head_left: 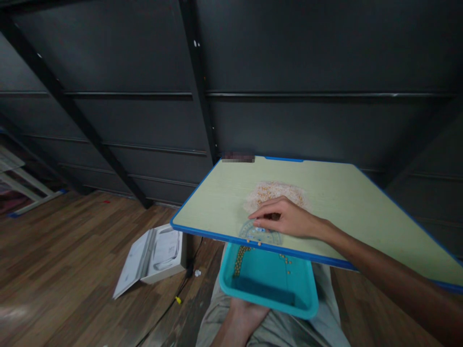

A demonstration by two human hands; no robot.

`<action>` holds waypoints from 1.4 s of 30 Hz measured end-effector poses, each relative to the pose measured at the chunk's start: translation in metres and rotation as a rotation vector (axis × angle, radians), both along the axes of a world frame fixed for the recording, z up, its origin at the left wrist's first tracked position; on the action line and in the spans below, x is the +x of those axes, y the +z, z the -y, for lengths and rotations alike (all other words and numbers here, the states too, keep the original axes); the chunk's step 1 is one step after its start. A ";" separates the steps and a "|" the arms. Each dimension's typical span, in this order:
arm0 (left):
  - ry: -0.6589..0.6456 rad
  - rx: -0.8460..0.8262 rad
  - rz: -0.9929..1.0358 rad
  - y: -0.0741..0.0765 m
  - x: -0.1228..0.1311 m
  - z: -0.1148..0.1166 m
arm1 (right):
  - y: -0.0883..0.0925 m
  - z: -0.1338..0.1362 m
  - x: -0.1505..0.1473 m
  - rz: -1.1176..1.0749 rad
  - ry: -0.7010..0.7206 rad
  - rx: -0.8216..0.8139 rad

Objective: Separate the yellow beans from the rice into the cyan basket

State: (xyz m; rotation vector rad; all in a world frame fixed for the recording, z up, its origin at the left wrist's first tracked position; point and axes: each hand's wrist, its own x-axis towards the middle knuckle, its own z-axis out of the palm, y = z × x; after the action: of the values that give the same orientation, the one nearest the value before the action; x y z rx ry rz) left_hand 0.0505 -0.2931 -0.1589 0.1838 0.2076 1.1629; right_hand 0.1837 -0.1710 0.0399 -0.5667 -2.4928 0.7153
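My right hand (285, 217) is above the table's near edge, thumb and fingers closed on a clear plastic protractor (269, 237) that lies against the tabletop. Two round tan beans (259, 244) sit at the blue edge just in front of it. Behind the hand spreads a pile of white rice grains mixed with tan beans (277, 189). Below the edge, my left hand (248, 311) supports a turquoise tray (267, 301) from underneath; its fingers are hidden by the tray. More beans (239, 260) line the tray's left side, and a few lie at its right.
The pale green tabletop (347, 202) has a blue rim. An open white box (170, 255) stands on the wooden floor to the left, with a black cable (184, 284) beside it. A dark panelled wall (144, 115) rises behind the table.
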 end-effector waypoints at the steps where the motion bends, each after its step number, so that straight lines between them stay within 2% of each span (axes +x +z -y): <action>1: 0.004 -0.015 -0.010 0.001 0.000 0.001 | 0.000 0.001 0.000 0.008 -0.001 -0.003; 7: -0.015 -0.075 -0.026 0.006 -0.001 0.002 | 0.000 -0.001 0.000 -0.024 -0.006 -0.008; 14: -0.038 -0.064 -0.002 0.011 -0.002 0.002 | 0.001 -0.011 0.003 -0.124 -0.256 0.161; 21: -0.042 -0.103 -0.018 0.016 -0.002 0.003 | -0.004 -0.013 0.002 -0.098 -0.289 0.213; 24: -0.030 -0.048 -0.002 0.014 -0.001 0.003 | -0.006 -0.014 0.002 -0.099 -0.322 0.226; 32: -0.015 -0.038 -0.006 0.004 -0.001 0.002 | -0.004 -0.013 0.002 -0.072 -0.236 0.135; 37: -0.020 -0.135 -0.049 0.014 -0.003 0.004 | -0.003 -0.009 0.002 -0.068 -0.141 0.075; 42: -0.032 -0.101 -0.032 0.019 -0.003 0.004 | 0.000 -0.005 0.001 -0.045 -0.014 0.009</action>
State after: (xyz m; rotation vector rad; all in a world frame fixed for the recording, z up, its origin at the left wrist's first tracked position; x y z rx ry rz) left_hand 0.0474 -0.2969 -0.1400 0.1165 0.2902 1.1156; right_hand 0.1848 -0.1662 0.0399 -0.5589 -2.4468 0.7038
